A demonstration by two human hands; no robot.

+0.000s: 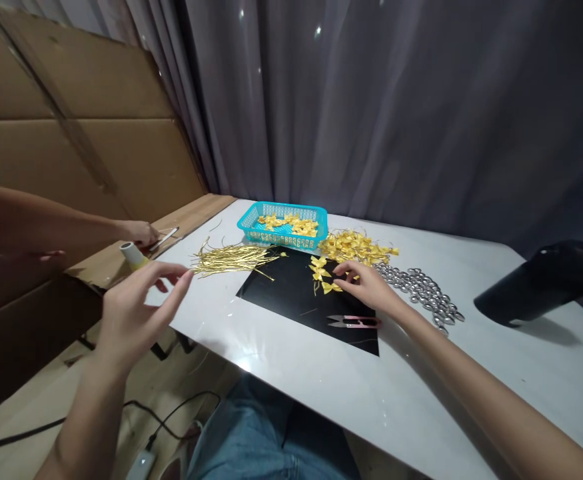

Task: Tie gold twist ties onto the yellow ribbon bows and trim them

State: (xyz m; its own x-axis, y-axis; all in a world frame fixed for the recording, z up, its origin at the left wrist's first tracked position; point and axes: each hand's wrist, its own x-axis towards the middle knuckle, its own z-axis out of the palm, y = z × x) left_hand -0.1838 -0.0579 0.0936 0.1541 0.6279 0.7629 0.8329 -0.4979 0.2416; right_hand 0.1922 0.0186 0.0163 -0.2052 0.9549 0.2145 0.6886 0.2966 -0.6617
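Note:
My left hand (138,310) hovers in front of the table's left edge, its thumb and fingers loosely curved and nothing visible in them. Beyond it lies a bundle of gold wire ties (234,259). My right hand (368,287) reaches over a black mat (276,293), thumb and forefinger apart, beside a yellow ribbon bow (330,288); contact is unclear. More yellow bows (318,267) lie just left of its fingertips. Pink-handled thread snips (354,322) rest on the mat below this hand. Behind it is a heap of yellow bows (356,247).
A turquoise basket (281,233) with yellow bows stands at the back. Silver oval beads (426,293) spread to the right, near a black object (531,287). At left, another person's hand (141,233) is by a white stick (164,239) and a cone-shaped spool (132,253).

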